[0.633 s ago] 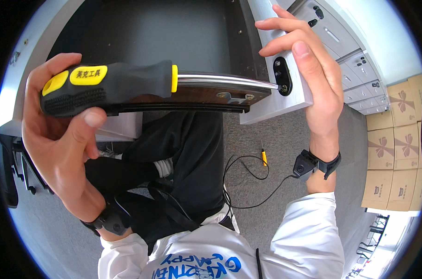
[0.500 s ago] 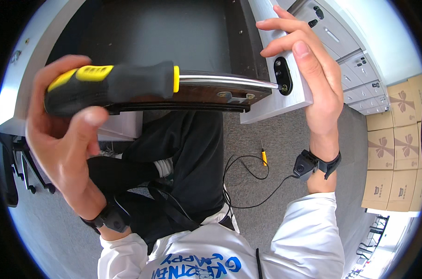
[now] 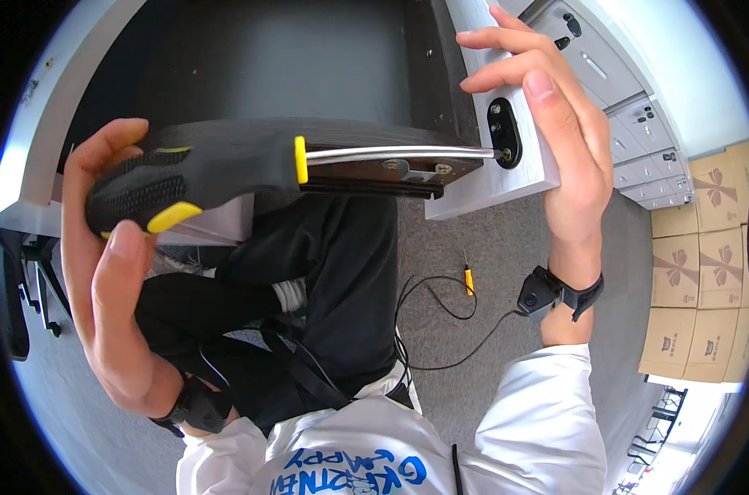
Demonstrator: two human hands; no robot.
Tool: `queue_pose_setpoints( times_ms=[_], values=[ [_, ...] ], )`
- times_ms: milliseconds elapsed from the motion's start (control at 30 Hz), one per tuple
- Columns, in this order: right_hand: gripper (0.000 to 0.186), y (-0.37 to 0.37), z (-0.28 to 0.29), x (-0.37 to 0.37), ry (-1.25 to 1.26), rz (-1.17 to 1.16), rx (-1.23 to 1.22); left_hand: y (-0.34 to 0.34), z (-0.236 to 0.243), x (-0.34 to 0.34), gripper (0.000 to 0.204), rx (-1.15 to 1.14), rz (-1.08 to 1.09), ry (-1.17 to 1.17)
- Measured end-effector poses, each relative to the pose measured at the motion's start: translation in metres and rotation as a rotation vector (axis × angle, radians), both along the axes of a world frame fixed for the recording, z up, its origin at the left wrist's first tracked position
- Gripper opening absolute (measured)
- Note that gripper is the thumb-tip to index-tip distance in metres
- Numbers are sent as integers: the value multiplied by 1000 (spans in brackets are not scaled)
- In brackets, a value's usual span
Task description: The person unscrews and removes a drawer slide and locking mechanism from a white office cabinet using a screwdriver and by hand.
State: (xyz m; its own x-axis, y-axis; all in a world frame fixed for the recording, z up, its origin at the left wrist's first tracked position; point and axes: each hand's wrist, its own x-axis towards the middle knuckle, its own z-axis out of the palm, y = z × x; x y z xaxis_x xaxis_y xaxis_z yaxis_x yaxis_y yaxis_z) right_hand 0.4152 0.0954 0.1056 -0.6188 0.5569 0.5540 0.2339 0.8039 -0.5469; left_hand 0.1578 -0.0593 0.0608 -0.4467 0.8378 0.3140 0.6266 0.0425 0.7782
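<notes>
My left hand [image 3: 115,305] is closed around the thick black and yellow handle of a screwdriver [image 3: 234,172], its thumb pressing the underside. The long metal shaft runs rightward, and its tip meets a screw at the near end of a black oval plate [image 3: 506,136]. That plate lies on the pale wood-grain front panel [image 3: 482,186] of a pulled-out dark drawer [image 3: 308,66]. Over the panel's outer edge rests my right hand [image 3: 568,132], thumb beside the plate and fingers spread toward its far side. A metal bracket [image 3: 416,171] sits on the drawer's near side.
A small yellow-handled screwdriver [image 3: 469,279] and a black cable [image 3: 440,363] lie on the grey carpet. Grey drawer cabinets [image 3: 589,62] with keys stand at the right, beyond them stacked cardboard boxes [image 3: 680,272]. My crossed legs [image 3: 341,272] are below the drawer.
The screwdriver's handle has turned, showing its yellow patch lower down, and dipped slightly. My left hand has shifted its grip around it. My right hand stays nearly still.
</notes>
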Motion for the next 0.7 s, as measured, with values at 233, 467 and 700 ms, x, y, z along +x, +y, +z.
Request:
queue_pose_setpoints(
  times_ms=[233,467,700],
  values=[
    [42,5,-4,0,-4,3,2,3,-18,-19,54,119,-221,57],
    [39,11,-6,4,-131,6,157,11,-14,-7,49,102,203,101],
    [47,12,-16,11,-98,-67,109,6,-15,2,53,154,56,-17]
  ],
)
